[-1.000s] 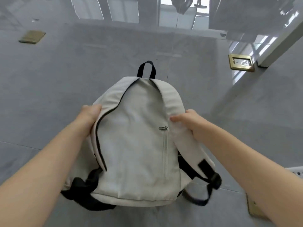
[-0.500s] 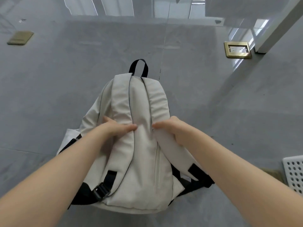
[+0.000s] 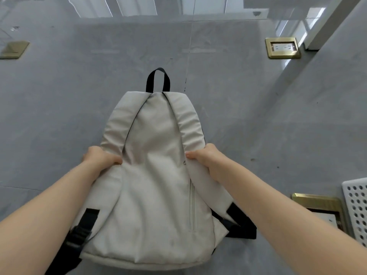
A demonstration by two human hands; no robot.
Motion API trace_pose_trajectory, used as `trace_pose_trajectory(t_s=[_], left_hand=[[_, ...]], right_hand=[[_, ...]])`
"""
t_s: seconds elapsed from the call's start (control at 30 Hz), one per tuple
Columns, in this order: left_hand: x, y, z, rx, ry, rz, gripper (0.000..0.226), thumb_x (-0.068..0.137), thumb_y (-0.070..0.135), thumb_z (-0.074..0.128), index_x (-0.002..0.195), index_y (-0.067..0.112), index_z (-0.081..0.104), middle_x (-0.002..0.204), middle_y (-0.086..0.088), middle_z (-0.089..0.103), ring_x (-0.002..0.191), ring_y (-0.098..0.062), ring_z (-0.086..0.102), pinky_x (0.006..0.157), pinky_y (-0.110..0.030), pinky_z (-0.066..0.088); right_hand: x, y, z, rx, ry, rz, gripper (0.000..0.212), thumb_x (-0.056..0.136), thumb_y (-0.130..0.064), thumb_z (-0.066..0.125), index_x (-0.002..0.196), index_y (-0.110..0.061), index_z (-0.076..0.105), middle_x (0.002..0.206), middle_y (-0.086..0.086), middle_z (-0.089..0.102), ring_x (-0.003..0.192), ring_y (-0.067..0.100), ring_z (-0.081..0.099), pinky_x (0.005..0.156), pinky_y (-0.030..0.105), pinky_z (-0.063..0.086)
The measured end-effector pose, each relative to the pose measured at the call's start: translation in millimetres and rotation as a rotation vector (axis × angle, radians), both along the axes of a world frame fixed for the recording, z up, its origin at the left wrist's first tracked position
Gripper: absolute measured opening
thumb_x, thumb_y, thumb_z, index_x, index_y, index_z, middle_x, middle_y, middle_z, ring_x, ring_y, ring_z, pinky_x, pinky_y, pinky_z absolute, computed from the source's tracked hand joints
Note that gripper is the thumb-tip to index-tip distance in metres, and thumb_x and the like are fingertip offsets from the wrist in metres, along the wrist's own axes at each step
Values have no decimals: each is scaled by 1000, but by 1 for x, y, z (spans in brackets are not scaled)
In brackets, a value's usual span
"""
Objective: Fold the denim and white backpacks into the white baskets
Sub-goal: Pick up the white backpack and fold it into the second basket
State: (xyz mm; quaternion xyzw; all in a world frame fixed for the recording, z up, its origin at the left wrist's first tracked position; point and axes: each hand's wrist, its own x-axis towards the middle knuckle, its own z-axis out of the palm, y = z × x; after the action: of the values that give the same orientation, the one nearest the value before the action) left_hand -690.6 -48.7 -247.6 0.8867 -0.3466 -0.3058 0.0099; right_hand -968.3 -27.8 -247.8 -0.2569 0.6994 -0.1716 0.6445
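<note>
White backpack (image 3: 158, 175) lies strap-side up on the floor; the left hand (image 3: 99, 158) and right hand (image 3: 202, 157), together a moment ago, now grip its sides, ready for folding.

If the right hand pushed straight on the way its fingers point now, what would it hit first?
The right hand points leftward across the white backpack; it would likely meet the back panel first, then the left hand.

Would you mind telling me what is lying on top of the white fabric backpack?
Two padded white shoulder straps lie on the white fabric backpack, pinched by the left hand and right hand. Its underside against the grey floor is hidden.
</note>
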Motion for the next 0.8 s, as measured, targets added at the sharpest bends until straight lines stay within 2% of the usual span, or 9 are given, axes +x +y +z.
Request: trace_pose_trajectory(t_s=[0.13, 0.23, 0.33, 0.4, 0.5, 0.57, 0.63, 0.73, 0.8], left_hand=[[-13, 7, 46, -75, 435, 200, 60, 59, 24, 82, 110, 1, 62, 99, -18, 70, 81, -31, 66, 72, -37, 54], [-44, 12, 99, -56, 827, 146, 40, 43, 26, 71, 79, 9, 75, 66, -11, 73, 58, -24, 69, 61, -29, 56], [-69, 9, 147, -144, 1077, 77, 27, 45, 18, 63, 67, 9, 77, 64, -10, 73, 53, -20, 70, 49, -23, 57], [-82, 1, 173, -176, 1142, 34, 36, 39, 22, 63, 70, 10, 78, 68, -9, 74, 58, -20, 71, 55, -23, 57], [-110, -12, 208, -171, 1152, -49, 28, 39, 22, 63, 61, 13, 78, 63, -6, 73, 55, -17, 70, 54, -21, 56], [-130, -21, 226, -154, 1137, -100, 26, 41, 20, 70, 64, 14, 78, 65, -5, 73, 57, -17, 70, 57, -22, 56], [-155, -28, 245, -139, 1104, -167, 43, 33, 25, 76, 74, 15, 78, 72, -5, 74, 61, -18, 71, 58, -23, 57], [-198, -35, 273, -150, 1056, -231, 43, 46, 28, 67, 86, 16, 74, 74, -5, 73, 61, -17, 70, 57, -24, 58], [-224, -34, 290, -166, 1065, -297, 37, 55, 31, 64, 89, 17, 72, 73, -4, 73, 58, -17, 70, 55, -24, 58]], right_hand=[[-12, 8, 22, 5, -112, -66, 46, 85, -32, 68, 120, -3, 60, 109, 15, 71, 90, 30, 69, 71, 34, 56], [-27, 12, 58, -29, -184, -156, 50, 91, -47, 56, 118, -5, 63, 110, 11, 71, 88, 26, 67, 68, 28, 52], [-66, 12, 105, -123, -220, -272, 51, 88, -55, 55, 106, -9, 70, 89, 4, 77, 77, 21, 73, 70, 30, 56], [-101, 14, 137, -191, -227, -353, 47, 84, -56, 61, 96, -12, 73, 79, 3, 79, 69, 18, 75, 68, 30, 57], [-147, 18, 177, -257, -188, -463, 43, 82, -54, 65, 97, -15, 73, 91, 6, 78, 82, 21, 74, 80, 35, 57], [-171, 21, 198, -277, -180, -529, 42, 82, -52, 66, 99, -15, 74, 93, 7, 78, 86, 23, 73, 84, 37, 56], [-197, 28, 219, -304, -175, -605, 40, 81, -51, 68, 98, -16, 75, 91, 5, 79, 87, 23, 73, 86, 38, 56], [-231, 43, 243, -348, -155, -703, 45, 80, -51, 68, 107, -16, 74, 101, 8, 77, 94, 25, 72, 92, 41, 55], [-251, 54, 258, -366, -150, -739, 47, 79, -54, 68, 108, -18, 74, 99, 7, 77, 90, 24, 73, 85, 39, 57]])
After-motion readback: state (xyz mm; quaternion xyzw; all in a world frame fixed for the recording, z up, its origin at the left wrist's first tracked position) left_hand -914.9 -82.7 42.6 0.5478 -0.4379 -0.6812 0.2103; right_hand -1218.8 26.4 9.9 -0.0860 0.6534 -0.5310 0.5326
